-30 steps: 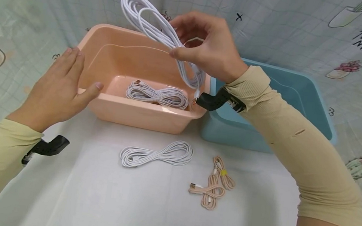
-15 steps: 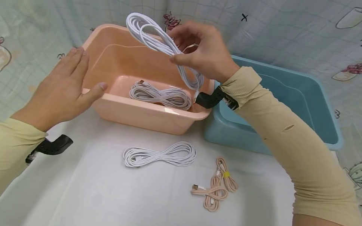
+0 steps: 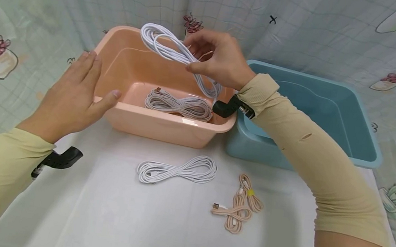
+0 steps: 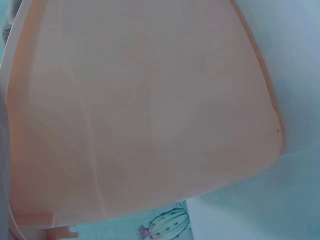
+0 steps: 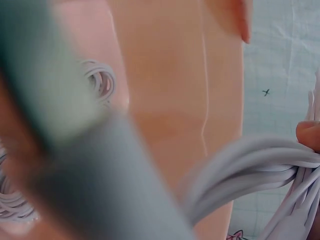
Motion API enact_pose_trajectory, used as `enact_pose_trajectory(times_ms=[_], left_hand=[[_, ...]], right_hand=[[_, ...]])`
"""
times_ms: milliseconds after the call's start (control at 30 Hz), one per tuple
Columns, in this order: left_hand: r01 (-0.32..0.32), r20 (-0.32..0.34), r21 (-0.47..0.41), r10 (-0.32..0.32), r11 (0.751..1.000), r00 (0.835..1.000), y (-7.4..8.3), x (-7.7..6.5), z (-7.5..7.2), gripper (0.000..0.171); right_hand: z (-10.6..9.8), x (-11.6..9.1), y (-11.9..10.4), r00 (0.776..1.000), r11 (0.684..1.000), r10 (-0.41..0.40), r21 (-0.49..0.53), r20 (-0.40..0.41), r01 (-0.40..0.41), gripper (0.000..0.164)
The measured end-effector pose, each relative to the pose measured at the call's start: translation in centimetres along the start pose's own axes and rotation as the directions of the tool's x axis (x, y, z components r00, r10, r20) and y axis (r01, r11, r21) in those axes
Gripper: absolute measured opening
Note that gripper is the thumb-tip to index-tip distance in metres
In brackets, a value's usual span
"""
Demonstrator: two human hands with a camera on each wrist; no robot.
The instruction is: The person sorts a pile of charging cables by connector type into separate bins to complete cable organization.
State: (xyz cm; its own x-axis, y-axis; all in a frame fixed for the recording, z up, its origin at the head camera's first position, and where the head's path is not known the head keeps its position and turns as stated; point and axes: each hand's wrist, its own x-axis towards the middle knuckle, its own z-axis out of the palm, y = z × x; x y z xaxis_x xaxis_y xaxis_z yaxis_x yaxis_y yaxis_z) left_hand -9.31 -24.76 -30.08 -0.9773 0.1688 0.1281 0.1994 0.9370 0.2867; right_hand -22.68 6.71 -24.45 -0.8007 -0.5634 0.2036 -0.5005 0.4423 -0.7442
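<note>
My right hand pinches a coiled white cable between thumb and fingers, above the peach bin. The held coil hangs at a slant and looms large in the right wrist view. My left hand lies flat with straight fingers on the bin's left rim, thumb over its front edge. Inside the bin is another coiled white cable. A third white coil lies on the white cloth in front. The left wrist view shows mostly the bin's smooth peach wall.
To the right, touching or nearly touching the peach bin, stands a blue bin, partly covered by my right forearm. Beige cables, one with a yellow tie, lie before it. A patterned curtain hangs close behind both bins.
My right hand has lowered the white cable toward the peach bin. The left hand keeps its place on the rim. The whole head view has shifted slightly.
</note>
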Motion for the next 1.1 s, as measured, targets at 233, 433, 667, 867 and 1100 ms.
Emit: enact_pose_trajectory(times_ms=[233,433,667,867,1100], left_hand=[[0.000,0.002,-0.005,0.000,1.000,1.000,0.1,0.2,0.1,0.093],[-0.009,-0.009,-0.006,0.009,1.000,1.000,0.1,0.3,0.1,0.092],[-0.008,-0.013,-0.003,0.008,1.000,1.000,0.1,0.2,0.2,0.092],[-0.006,-0.020,-0.005,0.006,1.000,1.000,0.0,0.1,0.3,0.092],[-0.005,-0.021,-0.004,0.005,1.000,1.000,-0.1,0.0,0.4,0.092]], right_hand=[[0.6,0.6,0.8,0.999,1.000,0.019,0.004,0.033,-0.019,0.042],[0.8,0.7,1.0,0.997,0.999,0.045,-0.024,0.070,-0.043,0.042],[1.0,0.7,1.0,0.995,0.998,0.056,-0.036,0.086,-0.053,0.044],[1.4,0.8,1.2,0.997,0.999,0.037,0.003,0.063,-0.038,0.051],[1.6,0.7,1.1,0.997,1.000,0.028,-0.008,0.070,-0.028,0.036]])
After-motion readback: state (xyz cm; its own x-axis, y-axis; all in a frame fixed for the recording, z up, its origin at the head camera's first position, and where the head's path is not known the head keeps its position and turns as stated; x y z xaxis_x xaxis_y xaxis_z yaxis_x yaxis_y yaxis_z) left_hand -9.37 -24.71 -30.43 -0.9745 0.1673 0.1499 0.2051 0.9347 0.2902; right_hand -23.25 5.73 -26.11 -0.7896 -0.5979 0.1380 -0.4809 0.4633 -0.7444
